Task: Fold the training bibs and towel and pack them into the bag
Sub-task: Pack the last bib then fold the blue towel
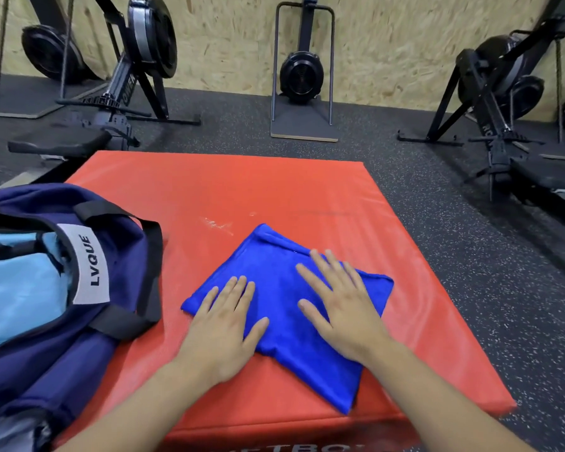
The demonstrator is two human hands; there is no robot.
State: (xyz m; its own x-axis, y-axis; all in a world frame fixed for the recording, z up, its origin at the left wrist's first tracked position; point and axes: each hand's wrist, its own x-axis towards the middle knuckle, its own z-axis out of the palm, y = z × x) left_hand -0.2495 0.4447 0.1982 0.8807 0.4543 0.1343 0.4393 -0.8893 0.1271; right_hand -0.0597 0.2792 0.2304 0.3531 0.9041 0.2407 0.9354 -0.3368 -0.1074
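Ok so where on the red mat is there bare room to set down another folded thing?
Bare patches: the far half of the red mat, beyond the blue towel, and the strip between the towel and the mat's right edge. Crowded: the left side, where the navy bag overlaps the mat, and the middle, where the left hand and right hand press flat on the towel.

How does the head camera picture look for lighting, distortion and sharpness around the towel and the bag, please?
Head view: even indoor light, no harsh glare; the towel and both flat hands, left hand and right hand, are sharp; wide-angle bending curves the mat edges; the bag is cut off at the left.
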